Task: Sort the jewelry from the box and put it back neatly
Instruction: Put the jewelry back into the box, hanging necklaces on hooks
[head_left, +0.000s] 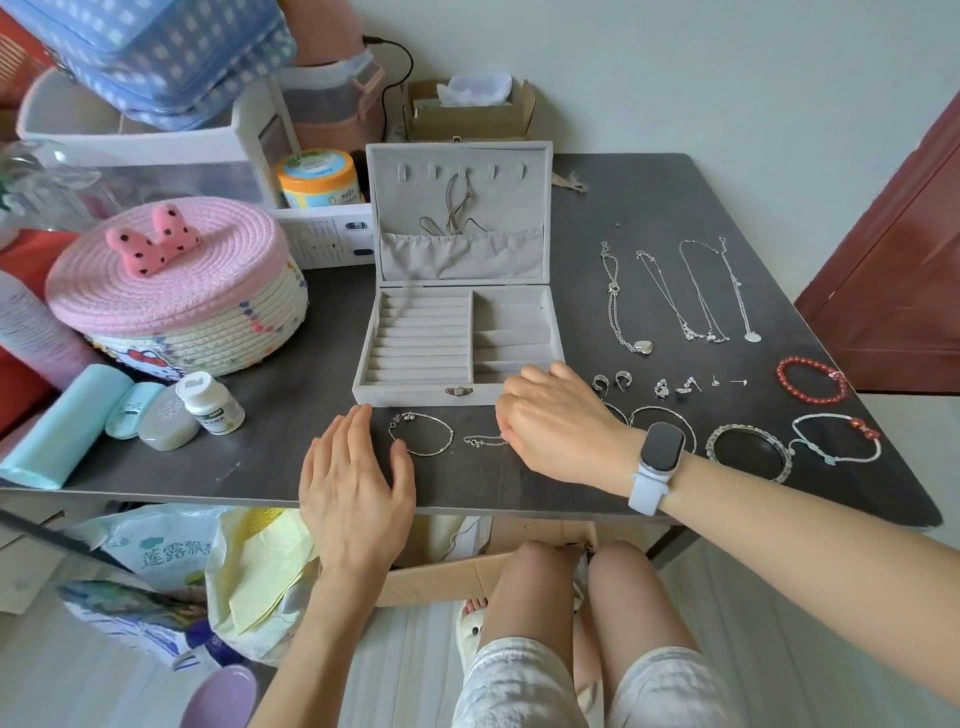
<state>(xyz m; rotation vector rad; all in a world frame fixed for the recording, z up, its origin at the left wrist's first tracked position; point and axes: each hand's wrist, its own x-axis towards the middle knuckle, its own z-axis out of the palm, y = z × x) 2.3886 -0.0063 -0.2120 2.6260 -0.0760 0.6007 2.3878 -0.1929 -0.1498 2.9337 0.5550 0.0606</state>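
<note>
The grey velvet jewelry box (415, 392) stands open mid-table, its compartments bare and cords hanging in the lid. Just in front of it lie a silver bangle with charms (422, 434) and a thin chain bracelet (485, 442). My left hand (356, 480) rests flat on the table beside the bangle, fingers spread. My right hand (556, 428), with a watch on the wrist, pinches one end of the chain bracelet. To the right lie several silver necklaces (675, 293), small earrings (670, 385), silver bangles (750, 451), a red bead bracelet (811, 379) and a string bracelet (836, 439).
A pink-lidded woven basket (171, 291), a white pill bottle (210, 402), pale cases (150, 415) and a teal tube (62, 426) crowd the left of the dark table (649, 208). Storage boxes stand behind. Bags and a cardboard box sit under the table's front edge.
</note>
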